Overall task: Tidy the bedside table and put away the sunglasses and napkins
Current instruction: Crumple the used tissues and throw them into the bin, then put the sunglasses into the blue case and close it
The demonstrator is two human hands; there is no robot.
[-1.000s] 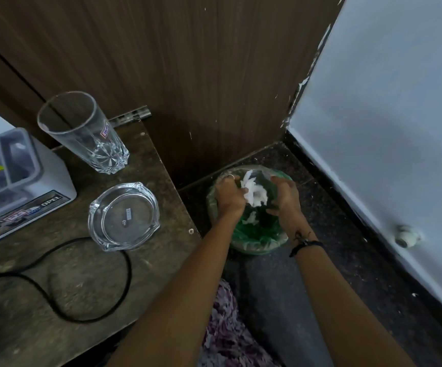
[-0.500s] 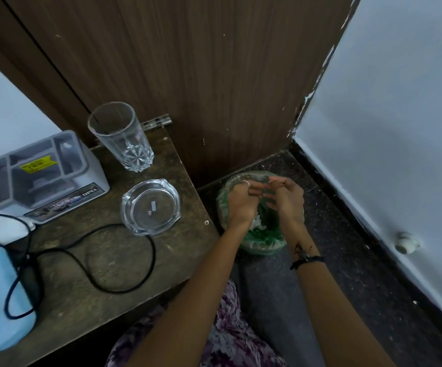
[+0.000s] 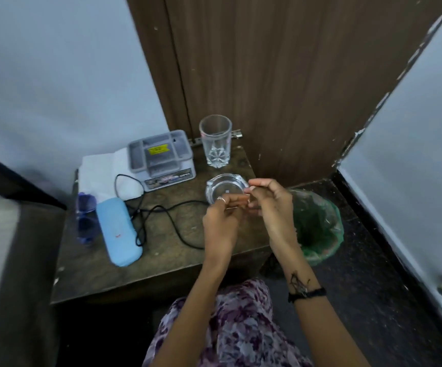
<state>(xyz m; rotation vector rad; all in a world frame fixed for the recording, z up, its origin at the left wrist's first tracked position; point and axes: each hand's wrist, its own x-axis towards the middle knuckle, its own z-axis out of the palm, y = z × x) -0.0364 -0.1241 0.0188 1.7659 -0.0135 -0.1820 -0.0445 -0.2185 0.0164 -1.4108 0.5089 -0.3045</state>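
While both hands, left hand (image 3: 221, 218) and right hand (image 3: 272, 205), hover loosely curled and apparently empty, the sunglasses (image 3: 86, 218) lie far leftward. Light, scratch-prone: probably best lifted by the frame.

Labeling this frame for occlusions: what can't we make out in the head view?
- Hands: left and right have fingers curled together; whether they hold anything is hidden.
- Ashtray: near rim covered by the hands.
- Bin: contents unclear through the green liner; left side behind the right hand.
- Sunglasses: blurred.
- Tray label: too small to read.
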